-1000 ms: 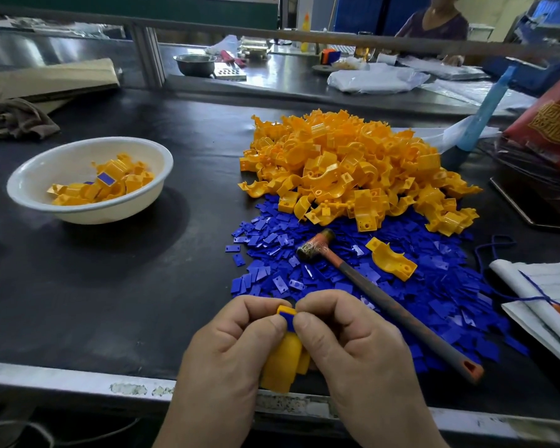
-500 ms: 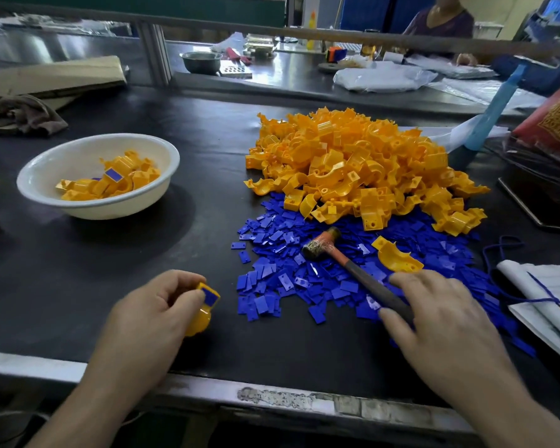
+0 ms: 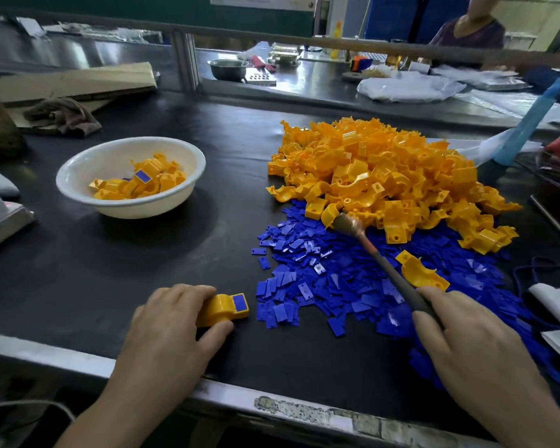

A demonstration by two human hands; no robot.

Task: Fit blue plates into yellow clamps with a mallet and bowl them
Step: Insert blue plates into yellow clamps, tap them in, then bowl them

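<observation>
Workbench (image 3: 78,286) with black mat, left hand (image 3: 168,324) round yellow clamp (image 3: 223,307), right hand (image 3: 466,334) round mallet (image 3: 385,270) handle.

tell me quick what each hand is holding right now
Left hand: holds the yellow plastic clamp fitted with a blue plate.
Right hand: grips the small dark-handled mallet by its handle.

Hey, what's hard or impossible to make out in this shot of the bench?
Head view only.
The mallet: head smeared by motion, so contact with the yellow pile is unclear; grip end hidden inside the right hand.
The clamp: its left part is covered by the left hand; whether the blue plate sits fully in is too small to tell.
The bowl: pieces overlap, so no count.
</observation>
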